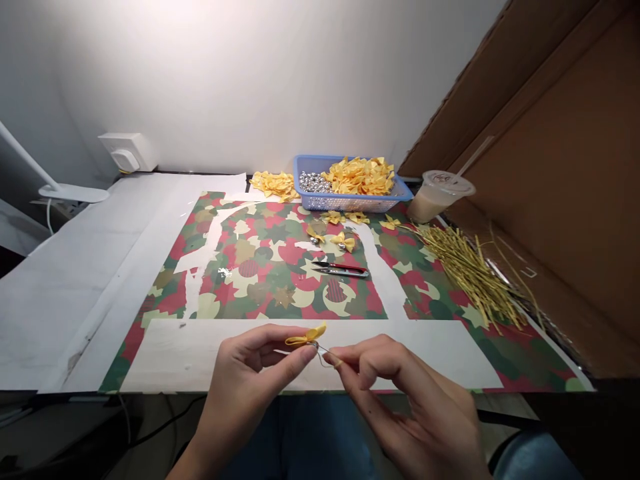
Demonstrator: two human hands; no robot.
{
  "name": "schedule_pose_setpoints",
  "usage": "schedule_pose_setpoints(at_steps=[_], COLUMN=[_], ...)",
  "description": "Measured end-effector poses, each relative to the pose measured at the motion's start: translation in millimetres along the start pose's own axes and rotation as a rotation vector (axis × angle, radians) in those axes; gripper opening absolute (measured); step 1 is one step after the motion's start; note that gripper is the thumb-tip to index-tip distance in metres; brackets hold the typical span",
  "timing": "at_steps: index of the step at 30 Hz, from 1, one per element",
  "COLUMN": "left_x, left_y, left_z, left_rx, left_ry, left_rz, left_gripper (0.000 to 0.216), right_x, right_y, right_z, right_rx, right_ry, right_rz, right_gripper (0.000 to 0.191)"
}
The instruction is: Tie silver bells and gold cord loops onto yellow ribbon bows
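Over the table's front edge, my left hand point(255, 367) pinches a yellow ribbon bow point(306, 337) between thumb and fingers. A small silver bell point(314, 345) sits against the bow's underside, by the thumb tip. My right hand point(395, 373) is closed in a pinch on a thin needle point(324, 349), which points left toward the bell. A pale thread point(323, 362) hangs in a loop below it. Beyond the hands lie thread snips point(341, 269) and two bows with bells, a left one point(315, 236) and a right one point(344, 242).
A blue basket point(350, 203) at the back holds silver bells and yellow bows, with a pile of bows point(275, 185) beside it. To the right are a lidded drink cup point(435, 197), a bundle of gold cords point(470, 273) and a cardboard wall point(560, 167). A lamp base point(75, 193) stands left.
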State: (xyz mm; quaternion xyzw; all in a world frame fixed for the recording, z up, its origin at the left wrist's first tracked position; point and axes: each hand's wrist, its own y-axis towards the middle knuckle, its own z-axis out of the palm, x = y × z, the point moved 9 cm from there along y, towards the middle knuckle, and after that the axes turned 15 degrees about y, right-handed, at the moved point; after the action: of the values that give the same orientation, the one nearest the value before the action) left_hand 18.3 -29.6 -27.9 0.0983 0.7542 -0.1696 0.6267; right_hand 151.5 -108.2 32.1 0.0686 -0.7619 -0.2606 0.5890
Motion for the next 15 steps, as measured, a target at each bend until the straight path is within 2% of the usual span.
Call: schedule_pose_setpoints(at_steps=[8,15], left_x=[6.0,3.3], left_y=[-0.8,-1.5], left_z=[-5.3,-6.9], left_rx=[-0.076,-0.09], left_ry=[0.047,0.101], left_rz=[-0.018,0.001], left_gripper=[0.015,0.014], right_x=[-1.5,-6.4], right_y=[1.1,-3.6], right_z=[3.6,2.5], right_rx=[0.029,-0.048], right_ry=[0.022,0.061], right_rz=[-0.03,-0.04], right_gripper=[0.022,0.024])
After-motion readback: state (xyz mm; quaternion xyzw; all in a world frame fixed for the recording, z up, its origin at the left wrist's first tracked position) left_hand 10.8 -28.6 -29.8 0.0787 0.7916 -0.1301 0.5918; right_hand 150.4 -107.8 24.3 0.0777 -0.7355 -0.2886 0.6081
